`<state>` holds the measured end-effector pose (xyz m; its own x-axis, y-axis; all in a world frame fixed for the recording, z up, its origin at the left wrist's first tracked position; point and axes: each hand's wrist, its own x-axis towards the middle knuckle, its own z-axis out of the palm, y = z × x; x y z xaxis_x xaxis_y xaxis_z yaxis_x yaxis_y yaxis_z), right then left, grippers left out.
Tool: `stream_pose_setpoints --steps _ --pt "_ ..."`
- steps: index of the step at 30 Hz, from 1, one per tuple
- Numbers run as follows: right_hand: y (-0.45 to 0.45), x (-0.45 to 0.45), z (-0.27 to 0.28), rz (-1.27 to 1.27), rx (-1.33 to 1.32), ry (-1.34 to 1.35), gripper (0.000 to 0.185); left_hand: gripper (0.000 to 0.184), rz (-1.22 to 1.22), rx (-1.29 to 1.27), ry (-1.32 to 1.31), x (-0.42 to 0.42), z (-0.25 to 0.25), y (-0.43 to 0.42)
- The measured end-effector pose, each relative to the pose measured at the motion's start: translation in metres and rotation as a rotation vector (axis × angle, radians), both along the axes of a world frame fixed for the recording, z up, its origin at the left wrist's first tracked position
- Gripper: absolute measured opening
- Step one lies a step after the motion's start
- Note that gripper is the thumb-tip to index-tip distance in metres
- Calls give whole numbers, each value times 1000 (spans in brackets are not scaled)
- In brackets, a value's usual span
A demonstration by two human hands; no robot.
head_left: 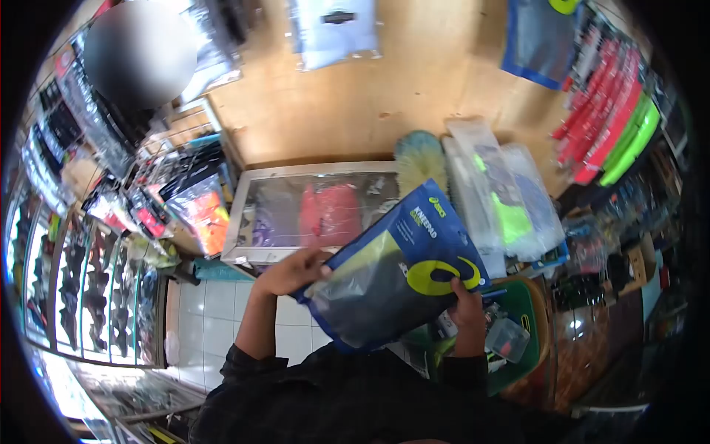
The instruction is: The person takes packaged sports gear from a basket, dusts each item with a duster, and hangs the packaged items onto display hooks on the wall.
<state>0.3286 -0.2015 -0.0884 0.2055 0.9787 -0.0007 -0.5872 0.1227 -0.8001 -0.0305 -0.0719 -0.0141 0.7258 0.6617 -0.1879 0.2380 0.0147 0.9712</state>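
Observation:
A blue kneepad package (355,311) with yellow-green markings and a see-through window is held tilted in front of my body. My left hand (296,271) grips its left edge, fingers behind and thumb near the front. On the other side, my right hand (467,307) pinches the lower right edge, its thumb on the printed front. Dark contents show dimly through the window. Part of each hand's fingers is hidden by the package.
Behind the package stands a framed glass-topped case (255,203) with red packets inside. A feather duster (421,159) and plastic-wrapped goods (510,196) lie to its right. A green bin (529,296) with small items is beside my right hand. Packaged goods (196,200) hang at left.

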Motion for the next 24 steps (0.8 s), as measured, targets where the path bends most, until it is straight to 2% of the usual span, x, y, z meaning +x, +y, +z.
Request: stream_pose_setpoints --steps 1,3,4,7,9,11,13,15,16,18,20,21,23,24 --pt "18 -17 7 24 -1 -2 46 53 24 -1 -2 -26 -14 3" --pt "47 -43 17 54 -55 132 44 47 521 -345 -565 -60 -15 4" --pt "64 -53 0 62 -108 168 47 40 615 -394 -624 -79 -27 6" --pt "103 -93 -9 122 -59 219 50 40 684 -291 -538 -104 -56 14" --pt "118 -116 -5 29 -98 166 45 38 724 -269 -558 -104 -60 30" --pt "134 -122 -20 28 -241 104 46 34 774 -92 -217 -106 -61 50" --pt "142 -127 -16 -81 -350 1 46 33 774 -102 -131 -111 -80 86" --pt "141 -111 -13 71 -565 -342 40 30 836 25 -40 -114 -90 111" --pt "138 -97 -17 63 -572 -343 40 30 828 18 -42 -115 -93 119" --pt "130 -67 -23 -49 -567 -1254 29 32 827 174 89 -114 -94 134" --pt "114 -51 -13 -532 -303 -1443 39 33 807 172 118 -114 -90 142" --pt "111 -45 -14 -535 -325 -1448 39 36 799 179 147 -113 -86 141" --pt "110 -34 -17 -843 -288 -2014 50 39 813 224 126 -109 -82 136" --pt "112 -32 -19 -721 -426 -1954 53 39 799 147 123 -110 -82 134"
